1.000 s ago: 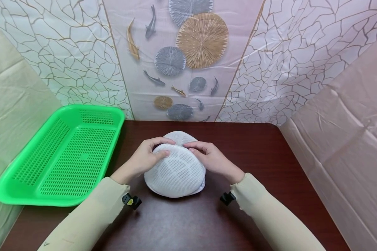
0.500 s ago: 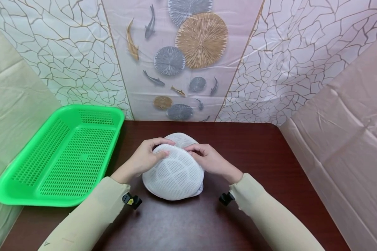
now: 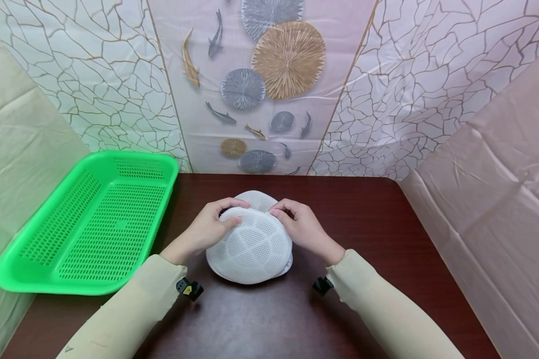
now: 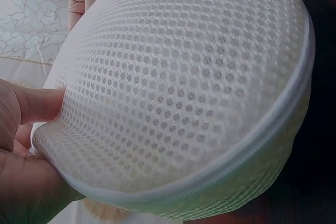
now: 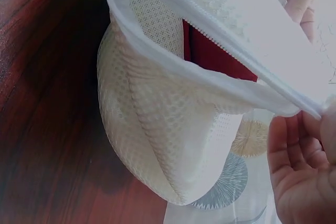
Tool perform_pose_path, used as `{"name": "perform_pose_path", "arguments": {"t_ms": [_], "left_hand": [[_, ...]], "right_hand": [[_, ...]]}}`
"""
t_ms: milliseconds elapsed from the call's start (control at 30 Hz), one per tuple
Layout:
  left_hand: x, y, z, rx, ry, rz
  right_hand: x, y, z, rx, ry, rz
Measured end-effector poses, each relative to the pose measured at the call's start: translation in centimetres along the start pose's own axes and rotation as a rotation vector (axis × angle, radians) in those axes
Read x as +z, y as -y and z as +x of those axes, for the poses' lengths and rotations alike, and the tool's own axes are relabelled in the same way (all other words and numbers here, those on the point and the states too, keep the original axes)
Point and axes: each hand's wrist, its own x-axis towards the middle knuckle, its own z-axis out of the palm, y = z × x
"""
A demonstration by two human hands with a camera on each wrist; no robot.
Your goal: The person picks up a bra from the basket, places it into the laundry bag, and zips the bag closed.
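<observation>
A white mesh laundry bag (image 3: 251,252), domed and seamed, stands between both hands on the dark red-brown table. Its zip (image 5: 226,51) is parted along one side, and something dark red (image 5: 218,56) shows in the gap. My left hand (image 3: 208,224) grips the top edge on the left, thumb on the near mesh and fingers behind. At the top right, my right hand (image 3: 303,227) pinches the end of the zipped edge between thumb and forefinger; its other fingers are curled. Whether a zip pull is in that pinch, I cannot tell.
A green plastic basket (image 3: 168,199) with slotted walls stands on the left of the table (image 3: 359,214). Patterned cloth (image 3: 287,124) with fish and round motifs hangs behind the table. Plain pale cloth (image 3: 498,164) lines the right side.
The right hand has shifted slightly right along the bag's top edge, its fingers now bunched closer together. The bag has tilted a little; the left hand keeps its grip.
</observation>
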Motion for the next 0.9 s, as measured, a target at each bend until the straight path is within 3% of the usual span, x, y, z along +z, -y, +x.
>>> {"name": "perform_pose_path", "arguments": {"t_ms": [333,467,633,800,900], "left_hand": [[-0.7,1.1,0.1,-0.004,-0.054,-0.047],[-0.8,0.1,0.0,0.014,-0.051,-0.034],[-0.7,-0.8,0.5,0.031,-0.059,0.022],[-0.3,-0.3,1.4,0.064,-0.088,0.096],[-0.1,-0.3,1.3,0.048,-0.073,0.146]], "right_hand": [[-0.6,-0.7,-0.1,0.038,-0.071,-0.017],[-0.6,-0.7,-0.1,0.055,-0.082,-0.006],[-0.4,-0.6,-0.1,0.063,-0.113,0.025],[0.1,-0.1,0.1,0.064,-0.125,0.04],[0.4,0.2,0.2,0.067,-0.118,0.032]]}}
